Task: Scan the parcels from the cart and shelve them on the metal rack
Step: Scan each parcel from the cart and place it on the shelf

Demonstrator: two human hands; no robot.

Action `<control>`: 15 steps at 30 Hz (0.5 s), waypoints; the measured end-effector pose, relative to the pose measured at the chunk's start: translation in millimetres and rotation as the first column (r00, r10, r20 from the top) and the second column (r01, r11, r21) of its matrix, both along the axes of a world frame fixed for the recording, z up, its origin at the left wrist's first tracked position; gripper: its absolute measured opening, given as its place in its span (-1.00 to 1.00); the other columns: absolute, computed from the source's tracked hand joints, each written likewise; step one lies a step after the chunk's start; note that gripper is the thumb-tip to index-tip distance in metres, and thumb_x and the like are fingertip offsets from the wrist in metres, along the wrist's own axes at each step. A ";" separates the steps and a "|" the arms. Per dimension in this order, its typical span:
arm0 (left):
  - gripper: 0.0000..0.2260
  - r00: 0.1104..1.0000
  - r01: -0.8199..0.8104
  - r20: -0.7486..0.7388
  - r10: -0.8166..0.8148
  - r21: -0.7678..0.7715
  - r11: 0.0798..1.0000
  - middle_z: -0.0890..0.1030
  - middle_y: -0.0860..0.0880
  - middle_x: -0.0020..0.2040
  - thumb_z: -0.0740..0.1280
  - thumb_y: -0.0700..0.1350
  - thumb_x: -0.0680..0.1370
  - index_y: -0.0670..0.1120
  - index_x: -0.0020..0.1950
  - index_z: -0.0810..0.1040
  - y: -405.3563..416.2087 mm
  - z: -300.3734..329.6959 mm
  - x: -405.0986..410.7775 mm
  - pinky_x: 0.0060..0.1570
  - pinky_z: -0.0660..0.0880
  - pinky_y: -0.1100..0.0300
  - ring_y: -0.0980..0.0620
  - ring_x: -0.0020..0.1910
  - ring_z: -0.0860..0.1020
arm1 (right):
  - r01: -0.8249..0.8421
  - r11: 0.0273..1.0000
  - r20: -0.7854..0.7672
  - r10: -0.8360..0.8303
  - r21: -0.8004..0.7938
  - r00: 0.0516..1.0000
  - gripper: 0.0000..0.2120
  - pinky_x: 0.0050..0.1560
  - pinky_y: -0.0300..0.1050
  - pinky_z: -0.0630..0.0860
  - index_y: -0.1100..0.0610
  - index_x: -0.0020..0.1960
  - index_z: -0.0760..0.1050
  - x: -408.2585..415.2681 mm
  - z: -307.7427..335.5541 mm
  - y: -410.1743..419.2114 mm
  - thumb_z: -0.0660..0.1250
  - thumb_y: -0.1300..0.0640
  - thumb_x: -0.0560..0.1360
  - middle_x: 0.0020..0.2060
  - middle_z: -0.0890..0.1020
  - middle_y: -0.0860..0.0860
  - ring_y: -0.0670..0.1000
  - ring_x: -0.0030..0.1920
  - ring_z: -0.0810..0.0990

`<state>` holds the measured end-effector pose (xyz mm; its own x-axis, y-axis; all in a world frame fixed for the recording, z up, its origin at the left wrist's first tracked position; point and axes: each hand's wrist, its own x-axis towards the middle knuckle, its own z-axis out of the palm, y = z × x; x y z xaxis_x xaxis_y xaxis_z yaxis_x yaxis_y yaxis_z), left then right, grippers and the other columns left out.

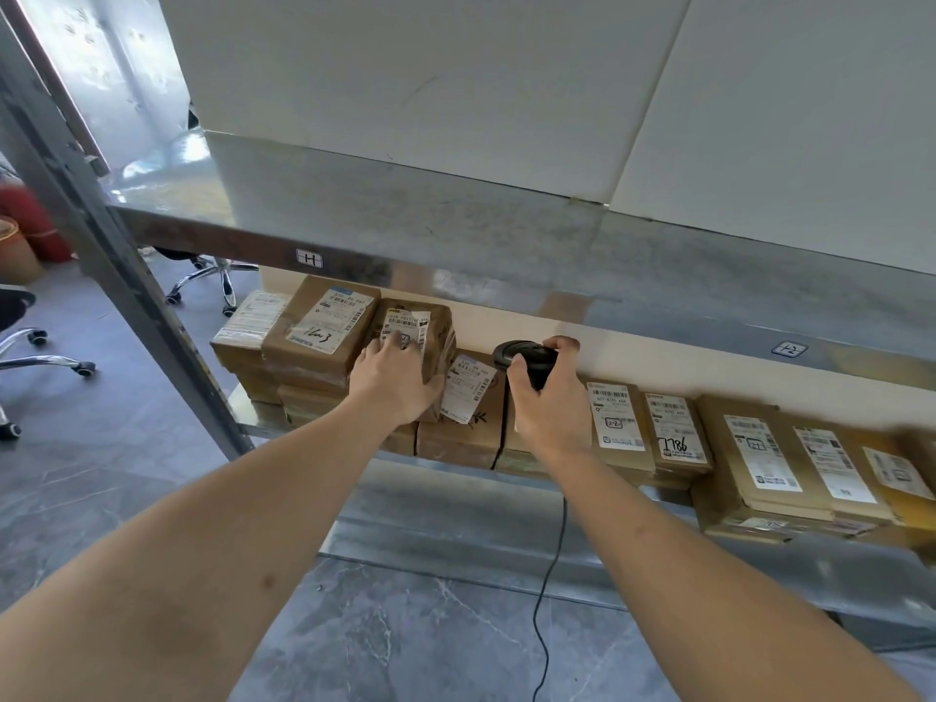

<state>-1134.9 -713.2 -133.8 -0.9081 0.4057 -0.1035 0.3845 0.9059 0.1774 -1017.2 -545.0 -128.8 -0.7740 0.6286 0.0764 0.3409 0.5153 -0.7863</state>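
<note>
My left hand (395,380) holds a small brown parcel (435,324) with a white label, set among other parcels on the lower shelf of the metal rack (456,230). My right hand (549,397) grips a black corded barcode scanner (527,359), its head turned toward that parcel. The scanner's cable (549,575) hangs down to the floor. Several brown labelled parcels (759,448) line the same shelf to the right, and a stack of parcels (314,336) sits to the left. The cart is out of view.
The upper shelf carries large white boxes (405,83). A grey rack upright (101,235) slants down the left side. Office chair bases (212,281) stand on the grey tiled floor at the left, and a red object (30,215) lies at the far left.
</note>
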 end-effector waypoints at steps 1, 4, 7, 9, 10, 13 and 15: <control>-0.40 1.000 0.019 -0.003 -0.019 0.005 1.000 0.40 -0.14 0.52 0.24 0.29 0.63 -0.08 0.52 0.43 0.8 2.4 -0.3 0.40 0.45 -0.13 -0.25 0.46 0.40 | 0.003 1.000 -0.002 -0.003 -0.002 1.000 -0.62 -0.09 0.04 0.65 -0.11 0.38 0.22 1.1 0.7 -0.7 0.23 -0.20 0.65 -0.16 0.66 -0.05 0.03 -0.16 0.69; -0.41 0.997 0.070 -0.015 -0.070 0.013 0.997 0.34 -0.16 0.57 0.27 0.24 0.64 -0.08 0.56 0.38 5.6 10.9 -0.8 0.44 0.42 -0.17 -0.30 0.52 0.34 | 0.025 1.000 -0.020 -0.025 -0.012 0.999 -0.61 -0.05 0.03 0.62 -0.07 0.40 0.23 5.3 4.7 -4.7 0.24 -0.17 0.66 -0.12 0.65 -0.07 0.03 -0.10 0.67; -0.41 0.992 0.124 -0.040 -0.123 0.031 0.992 0.35 -0.16 0.55 0.32 0.18 0.63 -0.08 0.58 0.35 12.3 21.8 5.3 0.45 0.41 -0.20 -0.30 0.51 0.34 | 0.065 0.998 -0.038 -0.065 -0.001 0.997 -0.62 -0.01 0.13 0.64 -0.08 0.38 0.21 10.9 8.4 -9.1 0.25 -0.16 0.66 -0.03 0.65 0.00 0.09 -0.04 0.66; -0.46 0.983 0.176 -0.059 -0.174 0.043 0.983 0.38 -0.15 0.50 0.34 0.13 0.63 -0.08 0.53 0.39 17.3 28.5 11.4 0.40 0.45 -0.20 -0.28 0.46 0.38 | 0.099 0.995 -0.057 -0.099 -0.002 0.993 -0.62 0.01 0.19 0.65 -0.09 0.38 0.21 17.3 12.1 -11.0 0.26 -0.15 0.66 0.01 0.65 0.05 0.12 -0.04 0.66; -0.48 0.978 0.203 -0.066 -0.200 0.036 0.979 0.39 -0.15 0.49 0.35 0.12 0.62 -0.08 0.52 0.41 20.0 31.6 15.0 0.38 0.46 -0.20 -0.28 0.46 0.39 | 0.117 0.993 -0.069 -0.118 -0.008 0.991 -0.62 0.01 0.20 0.65 -0.09 0.37 0.20 21.2 14.4 -11.2 0.26 -0.15 0.66 0.01 0.64 0.05 0.13 -0.04 0.67; -0.48 0.959 0.280 -0.056 -0.278 0.021 0.960 0.39 -0.16 0.50 0.29 0.13 0.64 -0.06 0.54 0.39 28.8 39.6 27.1 0.41 0.42 -0.20 -0.29 0.48 0.36 | 0.183 0.983 -0.092 -0.185 -0.027 0.979 -0.63 0.04 0.17 0.64 -0.09 0.38 0.20 38.0 23.3 -9.9 0.26 -0.13 0.67 0.04 0.63 0.05 0.11 -0.02 0.65; -0.47 0.946 0.322 -0.040 -0.322 0.013 0.947 0.41 -0.16 0.48 0.25 0.15 0.64 -0.07 0.55 0.38 36.1 42.7 34.9 0.37 0.43 -0.21 -0.31 0.46 0.37 | 0.208 0.978 -0.102 -0.210 -0.034 0.972 -0.64 0.03 0.11 0.63 -0.08 0.38 0.21 50.7 27.6 -7.4 0.27 -0.11 0.68 0.05 0.63 0.04 0.09 -0.01 0.64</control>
<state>-1100.0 -677.1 -91.2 -0.7319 0.6786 -0.0618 0.6616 0.7294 0.1739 -966.5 -552.4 -101.2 -0.6136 0.7782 0.1338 0.3544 0.4229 -0.8340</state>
